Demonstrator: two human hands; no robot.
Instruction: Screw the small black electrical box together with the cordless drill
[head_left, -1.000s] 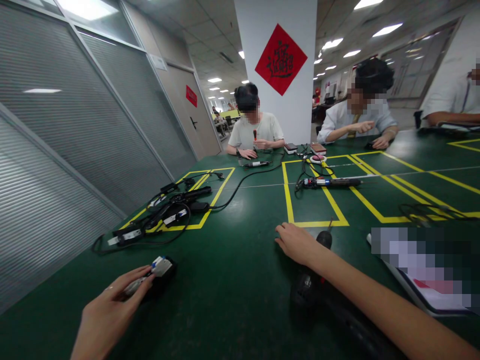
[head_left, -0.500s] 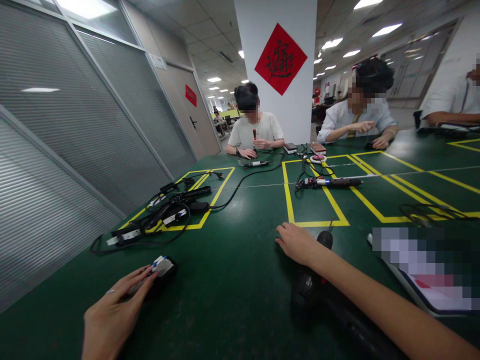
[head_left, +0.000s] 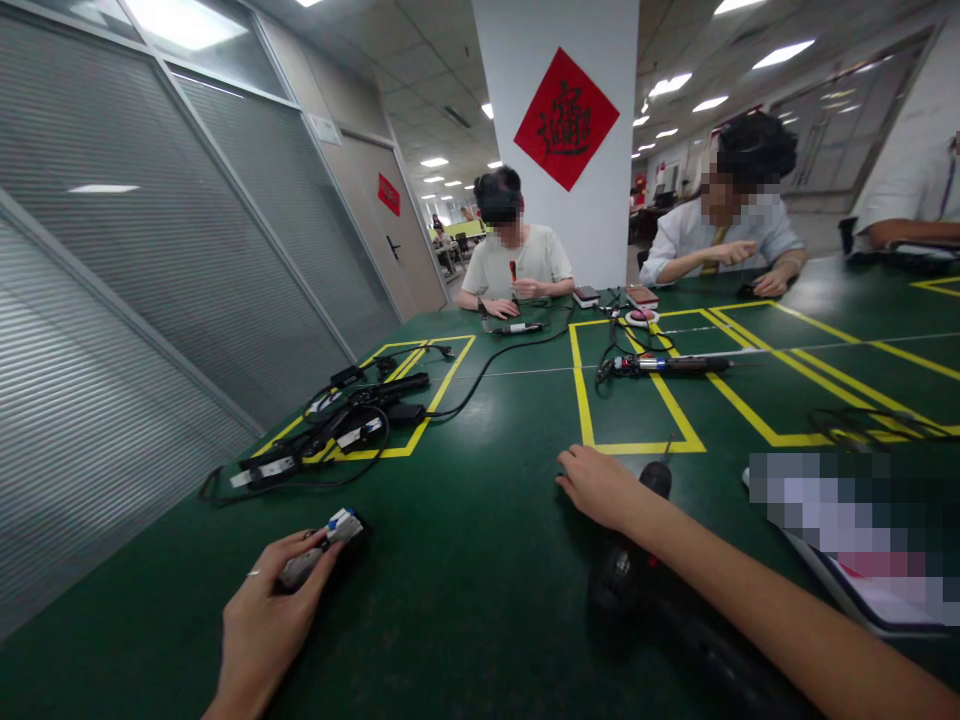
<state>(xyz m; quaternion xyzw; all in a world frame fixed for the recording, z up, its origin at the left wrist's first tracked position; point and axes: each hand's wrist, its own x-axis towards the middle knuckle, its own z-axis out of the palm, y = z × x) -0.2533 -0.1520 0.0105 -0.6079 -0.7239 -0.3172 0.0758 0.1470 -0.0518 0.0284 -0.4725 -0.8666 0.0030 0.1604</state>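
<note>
My left hand grips a small black block with a grey, white and blue part on top, resting on the green table. My right hand lies palm down on the table with its fingers loosely stretched out, holding nothing. Just beside and under my right forearm lies a black power tool with a round black end near the wrist.
A tangle of black cables and adapters lies in a yellow-taped square at left. Another tool with a cord lies in the middle square. A tablet sits at right. Other people sit at the far end by a white pillar.
My left hand and the small block have shifted a little to the right as the view moved. My right hand has stayed in place.
</note>
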